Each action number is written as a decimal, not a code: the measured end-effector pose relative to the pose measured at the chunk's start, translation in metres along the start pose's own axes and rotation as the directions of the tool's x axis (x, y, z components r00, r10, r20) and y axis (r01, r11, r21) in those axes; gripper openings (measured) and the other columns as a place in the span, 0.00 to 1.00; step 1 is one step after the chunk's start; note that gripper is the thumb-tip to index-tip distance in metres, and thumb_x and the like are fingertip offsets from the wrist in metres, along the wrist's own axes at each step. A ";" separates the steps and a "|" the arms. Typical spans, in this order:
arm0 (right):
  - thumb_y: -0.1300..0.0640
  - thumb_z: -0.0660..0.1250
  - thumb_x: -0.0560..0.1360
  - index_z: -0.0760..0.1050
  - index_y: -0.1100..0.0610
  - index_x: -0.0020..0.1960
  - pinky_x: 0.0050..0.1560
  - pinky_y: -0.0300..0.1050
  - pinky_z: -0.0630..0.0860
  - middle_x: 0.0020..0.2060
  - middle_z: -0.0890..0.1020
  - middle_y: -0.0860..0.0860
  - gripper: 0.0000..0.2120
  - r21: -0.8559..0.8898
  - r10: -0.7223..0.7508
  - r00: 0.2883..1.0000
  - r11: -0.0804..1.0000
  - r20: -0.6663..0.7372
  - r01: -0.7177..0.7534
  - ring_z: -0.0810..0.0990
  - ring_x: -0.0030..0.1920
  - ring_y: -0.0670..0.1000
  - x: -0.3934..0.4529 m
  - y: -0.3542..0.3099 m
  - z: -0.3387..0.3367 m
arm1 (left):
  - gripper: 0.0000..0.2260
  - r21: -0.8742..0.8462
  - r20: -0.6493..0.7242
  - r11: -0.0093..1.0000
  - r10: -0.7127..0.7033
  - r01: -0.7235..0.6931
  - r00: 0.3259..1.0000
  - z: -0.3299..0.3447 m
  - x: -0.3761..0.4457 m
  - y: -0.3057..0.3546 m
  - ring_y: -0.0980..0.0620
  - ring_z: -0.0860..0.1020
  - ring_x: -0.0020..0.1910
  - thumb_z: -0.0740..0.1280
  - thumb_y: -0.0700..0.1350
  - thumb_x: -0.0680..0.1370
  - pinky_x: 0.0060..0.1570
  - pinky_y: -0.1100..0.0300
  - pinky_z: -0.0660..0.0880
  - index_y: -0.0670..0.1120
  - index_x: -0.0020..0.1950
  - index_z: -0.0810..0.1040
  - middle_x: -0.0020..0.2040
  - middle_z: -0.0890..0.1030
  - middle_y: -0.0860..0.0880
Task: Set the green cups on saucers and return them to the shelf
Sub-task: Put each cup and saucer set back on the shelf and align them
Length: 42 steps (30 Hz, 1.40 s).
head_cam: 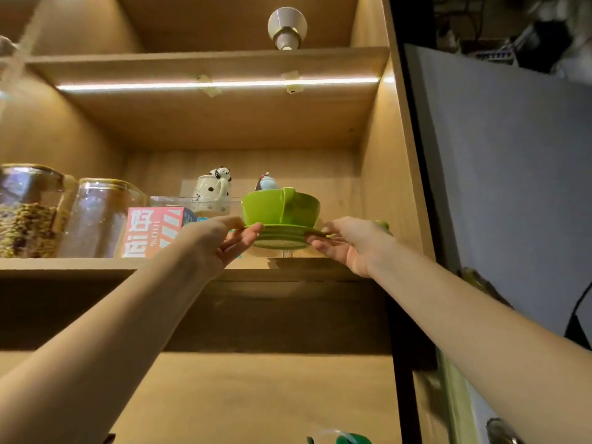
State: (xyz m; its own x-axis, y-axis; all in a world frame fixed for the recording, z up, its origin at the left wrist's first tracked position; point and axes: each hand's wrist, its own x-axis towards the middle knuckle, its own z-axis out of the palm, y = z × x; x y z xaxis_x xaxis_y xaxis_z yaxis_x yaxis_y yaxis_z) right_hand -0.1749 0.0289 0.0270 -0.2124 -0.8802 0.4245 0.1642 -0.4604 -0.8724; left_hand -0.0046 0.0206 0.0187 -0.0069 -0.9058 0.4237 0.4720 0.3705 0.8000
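1. Two hands carry one green saucer [282,236] with a green cup [280,208] sitting on it, handle toward the camera.
2. Left hand [217,240] pinches the saucer's left rim, thumb on top, fingers beneath.
3. Right hand [347,243] pinches the opposite rim the same way.
4. Below the grip lies the wooden shelf [96,263]; the saucer hovers just above its front edge.
5. Left of the grip stand a pink box [150,230] and two glass jars [64,213].
6. Behind the grip sit a spotted mug [213,187] and a small blue figurine [267,182].
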 end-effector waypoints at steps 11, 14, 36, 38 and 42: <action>0.70 0.54 0.77 0.69 0.67 0.51 0.14 0.35 0.72 0.31 0.76 0.60 0.06 -0.134 -0.072 0.994 0.989 -0.084 0.060 0.77 0.15 0.48 0.035 0.022 0.011 | 0.05 -0.027 -0.043 1.000 -0.002 0.001 0.999 -0.008 0.041 -0.025 0.53 0.77 0.16 0.62 0.35 0.76 0.16 0.65 0.73 0.38 0.40 0.69 0.17 0.77 0.42; 0.68 0.52 0.79 0.69 0.69 0.53 0.12 0.34 0.68 0.28 0.76 0.61 0.09 -0.157 -0.078 0.991 0.986 -0.111 0.060 0.74 0.12 0.48 0.043 0.026 0.013 | 0.06 -0.043 -0.046 0.999 -0.005 0.003 0.999 -0.009 0.045 -0.030 0.53 0.77 0.16 0.62 0.35 0.76 0.16 0.65 0.73 0.39 0.40 0.67 0.17 0.77 0.42; 0.58 0.53 0.80 0.64 0.56 0.71 0.63 0.34 0.66 0.66 0.74 0.51 0.20 -0.820 -0.724 0.610 0.108 0.323 0.562 0.72 0.65 0.47 0.003 0.077 0.002 | 0.12 0.424 -0.169 0.816 0.497 -0.393 0.851 -0.008 0.041 -0.065 0.46 0.80 0.41 0.55 0.44 0.79 0.34 0.56 0.80 0.42 0.61 0.67 0.49 0.77 0.39; 0.57 0.53 0.80 0.57 0.55 0.74 0.67 0.32 0.53 0.72 0.66 0.50 0.23 -0.820 -0.669 0.627 0.047 0.398 0.571 0.62 0.72 0.46 0.007 0.087 0.001 | 0.16 0.753 0.018 0.417 0.760 -0.509 0.650 -0.016 0.037 -0.082 0.45 0.74 0.56 0.57 0.43 0.78 0.52 0.56 0.73 0.44 0.66 0.66 0.61 0.71 0.41; 0.53 0.51 0.80 0.49 0.53 0.76 0.70 0.35 0.45 0.76 0.56 0.49 0.26 -0.821 -0.598 0.667 0.024 0.445 0.570 0.52 0.75 0.45 0.011 0.097 0.004 | 0.28 0.834 0.245 0.190 0.714 -0.518 0.656 -0.026 0.048 -0.107 0.51 0.57 0.73 0.56 0.50 0.74 0.72 0.53 0.53 0.49 0.73 0.57 0.74 0.59 0.48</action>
State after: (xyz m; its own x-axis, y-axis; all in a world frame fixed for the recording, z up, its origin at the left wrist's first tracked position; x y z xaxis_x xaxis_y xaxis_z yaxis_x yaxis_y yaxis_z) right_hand -0.1571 -0.0258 -0.0516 0.1888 -0.3627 0.9126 -0.9082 -0.4179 0.0219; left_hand -0.0321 -0.0681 -0.0572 0.1168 -0.2797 0.9529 -0.6422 0.7106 0.2873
